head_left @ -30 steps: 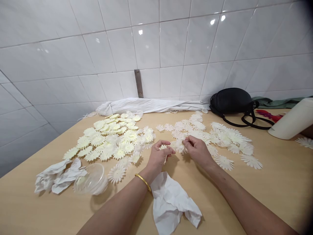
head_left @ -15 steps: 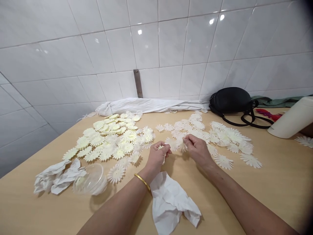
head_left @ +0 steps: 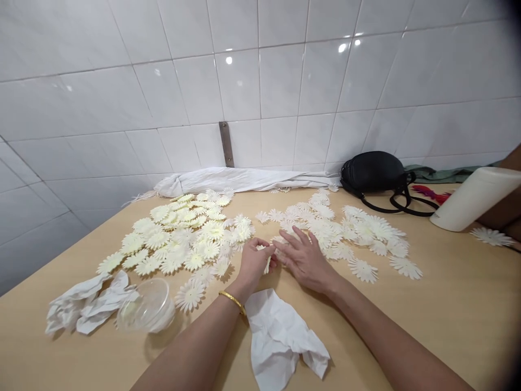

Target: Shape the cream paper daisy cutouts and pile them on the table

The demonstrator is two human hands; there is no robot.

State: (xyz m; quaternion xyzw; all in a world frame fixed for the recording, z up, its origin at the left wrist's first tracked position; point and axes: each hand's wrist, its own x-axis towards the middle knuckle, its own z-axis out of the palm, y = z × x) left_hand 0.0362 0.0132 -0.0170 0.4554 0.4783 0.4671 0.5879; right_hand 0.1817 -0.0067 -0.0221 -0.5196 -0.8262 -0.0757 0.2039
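Our left hand (head_left: 254,263) is closed in a pinch on a small pale paper daisy (head_left: 267,265), its petals poking out below the fingers, just above the tabletop in front of us. Our right hand (head_left: 303,259) is open, fingers spread and gripping nothing we can make out, close beside the left and at the edge of a loose spread of white paper daisies (head_left: 358,231). To the left of our hands lies a heap of cream-yellow paper daisies (head_left: 183,236), nearly meeting the white spread near the middle. A gold bangle (head_left: 232,301) circles our left wrist. Just below the hands sits a crumpled white tissue (head_left: 280,336), and farther left a clear plastic cup (head_left: 146,307) lies on its side beside more crumpled tissue (head_left: 87,304). Toward the back right we see a black bag (head_left: 372,174) with looped straps, a red scrap (head_left: 427,191), a green cloth (head_left: 448,174) and a white plastic cylinder (head_left: 476,198) lying tilted, with one loose daisy (head_left: 490,236) past it. A bunched white cloth (head_left: 244,181) runs along the back of the pale wooden table (head_left: 407,326), against a white tiled wall (head_left: 280,81) with an upright metal strip (head_left: 226,144) fixed on it
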